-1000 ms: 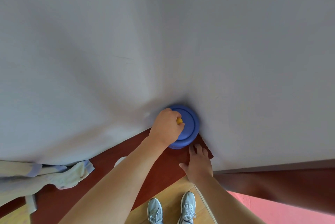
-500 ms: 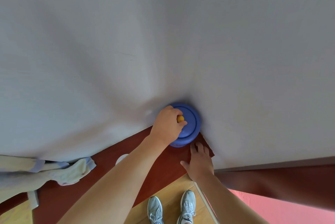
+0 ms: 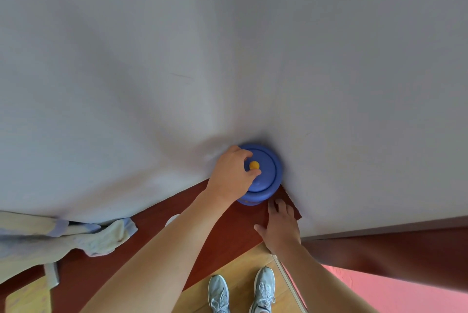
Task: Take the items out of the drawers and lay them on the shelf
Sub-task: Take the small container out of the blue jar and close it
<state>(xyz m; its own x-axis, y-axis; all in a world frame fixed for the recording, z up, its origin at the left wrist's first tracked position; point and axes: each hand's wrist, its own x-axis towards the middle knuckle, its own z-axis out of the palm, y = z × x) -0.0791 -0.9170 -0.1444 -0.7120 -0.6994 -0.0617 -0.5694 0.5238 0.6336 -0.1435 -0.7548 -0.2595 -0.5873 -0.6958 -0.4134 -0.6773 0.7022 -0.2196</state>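
A round blue container [image 3: 271, 186] with a lid and a small yellow knob [image 3: 254, 165] stands on the red-brown shelf [image 3: 228, 231], pushed into the corner against the white wall. My left hand [image 3: 233, 173] lies over the left part of the lid. Its index finger and thumb curve around the knob, which shows fully, with a gap at the index finger. My right hand [image 3: 281, 226] rests flat on the shelf's right corner, just in front of the container, holding nothing. No drawer is in view.
A pale sock with blue trim [image 3: 101, 236] and other cloth lie on the shelf at the left. A small white round thing [image 3: 172, 220] peeks out beside my left forearm. Below are my shoes [image 3: 240, 290] on wooden floor and a pink surface [image 3: 405, 295].
My left hand's fingers have loosened from the yellow knob, which was mostly covered a second ago and now shows whole. The container and my right hand have stayed put.
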